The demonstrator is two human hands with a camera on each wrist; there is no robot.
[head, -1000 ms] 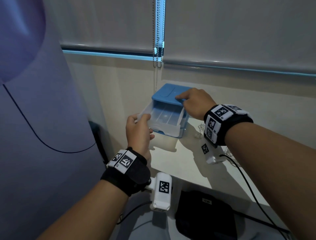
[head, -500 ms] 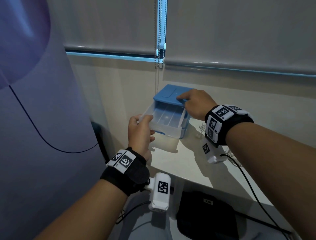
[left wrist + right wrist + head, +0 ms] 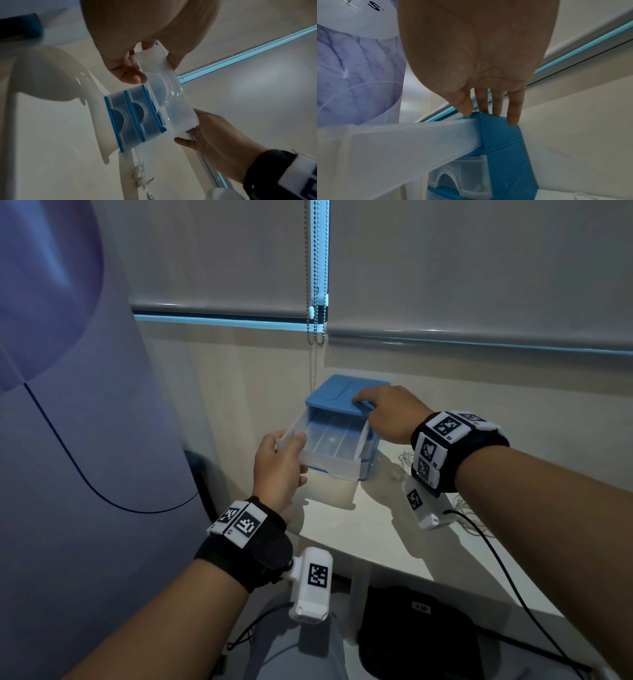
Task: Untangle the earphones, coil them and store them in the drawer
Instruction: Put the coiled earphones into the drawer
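white desk [image 3: 376, 529], drawer [image 3: 329, 445] out twd person

The drawer [image 3: 329, 440] is see-through plastic and is pulled far out of the top of a small blue box [image 3: 346, 392]. It looks bare inside, with ridges along its floor. Two more see-through drawers [image 3: 130, 119] sit shut below it. The box stands at the back of the white worktop [image 3: 359, 529]. The earphones [image 3: 406, 456] are white, with a thin tangled cord. They lie on the worktop just right of the box.
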